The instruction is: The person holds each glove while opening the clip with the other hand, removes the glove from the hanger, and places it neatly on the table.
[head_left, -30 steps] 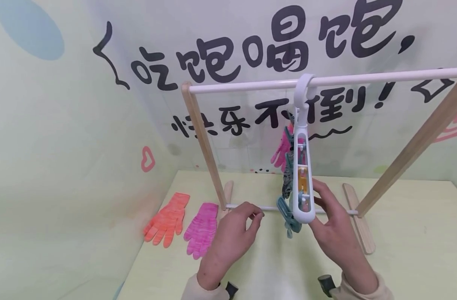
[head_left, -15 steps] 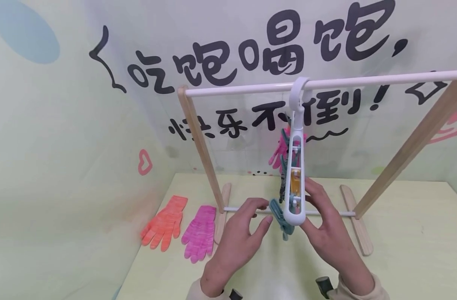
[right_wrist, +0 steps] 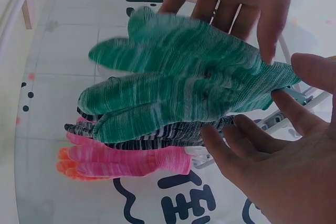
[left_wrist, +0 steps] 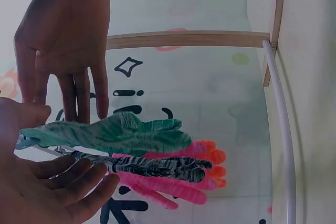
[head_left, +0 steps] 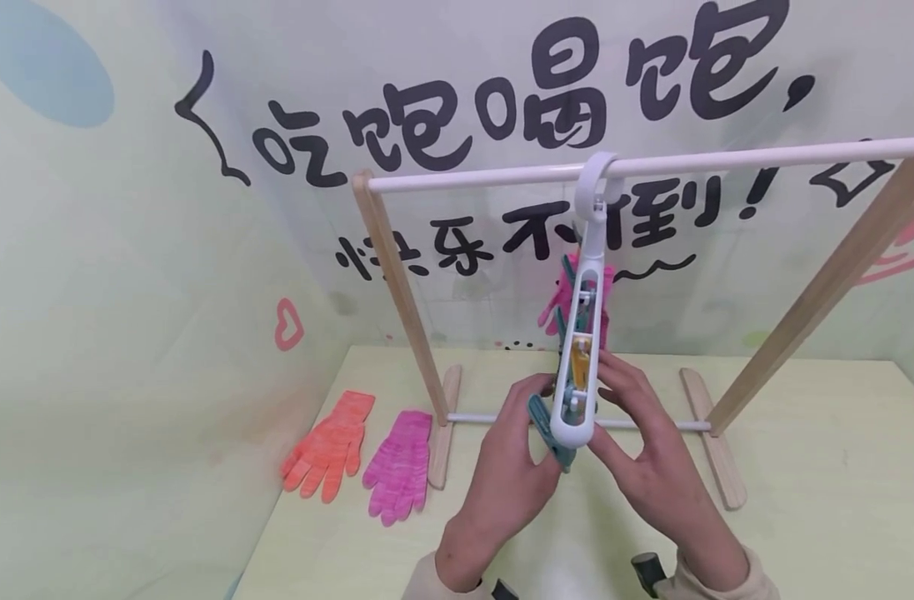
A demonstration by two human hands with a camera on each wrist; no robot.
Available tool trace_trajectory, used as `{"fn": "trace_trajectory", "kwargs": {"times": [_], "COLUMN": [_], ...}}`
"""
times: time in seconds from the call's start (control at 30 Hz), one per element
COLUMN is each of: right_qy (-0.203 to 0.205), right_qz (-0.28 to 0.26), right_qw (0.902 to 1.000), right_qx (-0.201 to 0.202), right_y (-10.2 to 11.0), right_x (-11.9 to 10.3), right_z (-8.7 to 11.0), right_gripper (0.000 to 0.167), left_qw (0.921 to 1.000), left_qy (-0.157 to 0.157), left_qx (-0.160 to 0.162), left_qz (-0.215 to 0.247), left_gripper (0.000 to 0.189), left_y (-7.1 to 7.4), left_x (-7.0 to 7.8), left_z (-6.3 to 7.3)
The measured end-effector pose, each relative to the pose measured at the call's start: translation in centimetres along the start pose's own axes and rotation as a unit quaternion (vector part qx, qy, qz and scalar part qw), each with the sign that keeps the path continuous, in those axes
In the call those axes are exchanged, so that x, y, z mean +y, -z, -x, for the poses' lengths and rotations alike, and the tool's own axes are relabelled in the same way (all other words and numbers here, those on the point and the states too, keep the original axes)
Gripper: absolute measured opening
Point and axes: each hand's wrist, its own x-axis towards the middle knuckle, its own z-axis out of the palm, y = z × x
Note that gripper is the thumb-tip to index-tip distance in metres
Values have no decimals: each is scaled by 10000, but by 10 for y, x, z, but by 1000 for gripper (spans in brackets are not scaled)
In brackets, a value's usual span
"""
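A white hanger (head_left: 576, 358) with teal clips hangs from the rack's top bar. A green-striped glove (right_wrist: 173, 77) hangs by its cuff at the near clip (head_left: 550, 433). My right hand (head_left: 655, 450) has its thumb and index finger on either side of the cuff, other fingertips along the glove's edge. My left hand (head_left: 509, 458) reaches in from the other side, its thumb tip at the cuff and its fingers fairly straight. Behind the green glove hang a black-and-grey glove (left_wrist: 173, 166) and a pink glove with orange fingertips (left_wrist: 184, 194). The head view hides the green glove.
An orange glove (head_left: 332, 446) and a magenta glove (head_left: 400, 467) lie flat on the table (head_left: 824, 467) at the left. The rack has wooden posts (head_left: 400, 300) on wooden feet, joined by a white top bar (head_left: 479, 175) and a lower bar.
My left hand has moved right, parting its closed fingertips and reaching the hanger's near end. The hanger has swung slightly left at that end. My right hand has stayed beside it.
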Motion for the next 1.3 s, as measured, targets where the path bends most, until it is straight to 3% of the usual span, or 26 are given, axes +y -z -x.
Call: {"fn": "trace_trajectory", "kwargs": {"times": [0.23, 0.67, 0.9, 1.3], "right_qy": [123, 78, 258, 133], "right_qz": [-99, 45, -84, -307], "right_qw": [9999, 10000, 9995, 9980], "right_qx": [28, -35, 160, 542], "right_y": [-2, -2, -3, -2], "right_x": [-1, 0, -3, -1], "right_z": [-1, -3, -5, -4], "right_gripper": [65, 64, 68, 60], "left_qw": [9993, 9960, 9952, 9963], "left_qy": [-252, -430, -520, -465], "left_qx": [231, 767, 813, 702], "left_qz": [-159, -126, -183, -187], "left_gripper": [65, 40, 35, 23], "left_y": [-5, -2, -1, 2], "left_x": [3, -3, -5, 1], "left_z": [-1, -1, 0, 1]}}
